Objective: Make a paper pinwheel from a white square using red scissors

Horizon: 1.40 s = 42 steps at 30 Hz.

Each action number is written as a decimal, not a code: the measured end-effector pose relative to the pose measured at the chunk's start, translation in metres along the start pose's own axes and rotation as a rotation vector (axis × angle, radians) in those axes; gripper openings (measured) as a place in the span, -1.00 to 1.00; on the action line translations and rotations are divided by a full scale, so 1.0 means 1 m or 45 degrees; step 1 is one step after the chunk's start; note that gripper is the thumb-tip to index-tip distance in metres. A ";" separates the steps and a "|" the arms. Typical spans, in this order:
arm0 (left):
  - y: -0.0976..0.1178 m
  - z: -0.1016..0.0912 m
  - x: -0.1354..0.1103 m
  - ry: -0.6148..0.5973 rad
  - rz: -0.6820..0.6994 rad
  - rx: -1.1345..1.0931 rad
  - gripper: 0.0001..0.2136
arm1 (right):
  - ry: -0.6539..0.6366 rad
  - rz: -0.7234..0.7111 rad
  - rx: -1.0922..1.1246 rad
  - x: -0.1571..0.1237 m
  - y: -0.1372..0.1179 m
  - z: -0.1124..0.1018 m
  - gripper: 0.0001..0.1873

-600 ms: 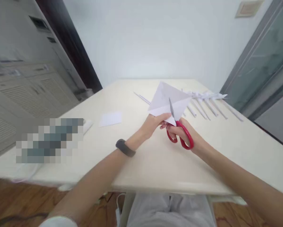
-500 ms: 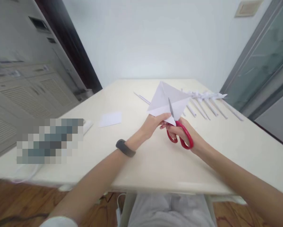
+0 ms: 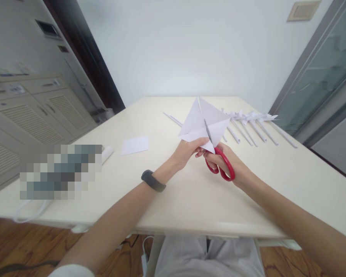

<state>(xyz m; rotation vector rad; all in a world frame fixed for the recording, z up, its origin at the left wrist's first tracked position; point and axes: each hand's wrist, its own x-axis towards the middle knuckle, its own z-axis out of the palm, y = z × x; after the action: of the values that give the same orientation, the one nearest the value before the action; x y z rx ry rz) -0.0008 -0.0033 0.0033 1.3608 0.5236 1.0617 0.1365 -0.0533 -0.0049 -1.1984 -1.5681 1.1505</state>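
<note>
A creased white sheet of paper (image 3: 190, 121) is held up over the table, one corner pointing away from me. My left hand (image 3: 187, 152) pinches its near edge, thumb on top. My right hand (image 3: 226, 159) is closed on red-handled scissors (image 3: 229, 169). One dark blade lies across the face of the paper, pointing away from me; the other blade is hidden beneath. A narrow gap runs down from the paper's far corner along the middle crease. My two hands are close together, fingertips almost meeting below the sheet.
Several rolled paper sticks with folded white paper tips (image 3: 250, 117) lie at the right back of the table (image 3: 190, 200). Thin paper sticks (image 3: 173, 118) lie behind the sheet. A flat white paper piece (image 3: 134, 145) rests left. A pixelated object (image 3: 60, 173) sits at the left edge.
The gap at the paper's far corner looks wider, and the sheet has shifted slightly left. The scissor handles have come slightly left. Both hands keep their hold.
</note>
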 end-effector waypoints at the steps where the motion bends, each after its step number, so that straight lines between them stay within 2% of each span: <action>1: 0.000 0.000 0.000 0.001 0.002 -0.004 -0.76 | -0.001 -0.001 0.006 0.000 0.000 0.000 -0.96; 7: 0.000 0.001 0.000 0.026 -0.023 -0.006 -0.77 | 0.006 0.021 0.038 -0.001 -0.002 0.000 -0.91; 12: -0.001 0.000 0.000 -0.011 0.035 -0.010 -0.76 | 0.034 0.034 0.018 -0.002 -0.003 0.000 -0.94; 22: -0.001 -0.002 0.001 -0.029 0.031 0.026 -0.76 | 0.004 0.026 0.012 -0.001 0.000 0.000 -0.84; 29: -0.001 -0.001 0.000 -0.031 0.033 0.016 -0.77 | 0.013 0.029 0.036 -0.003 -0.003 0.002 -0.88; 39: -0.002 0.001 0.000 0.019 0.008 0.042 -0.79 | -0.050 -0.068 0.149 -0.007 -0.005 0.003 -0.91; 42: -0.001 0.002 0.001 0.056 0.025 0.028 -0.78 | -0.044 -0.042 0.148 -0.008 -0.007 0.003 -0.92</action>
<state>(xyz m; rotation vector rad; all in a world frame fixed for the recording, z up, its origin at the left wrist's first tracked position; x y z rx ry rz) 0.0014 -0.0030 0.0031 1.3665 0.5568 1.1070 0.1335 -0.0624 0.0004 -1.0775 -1.5195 1.2298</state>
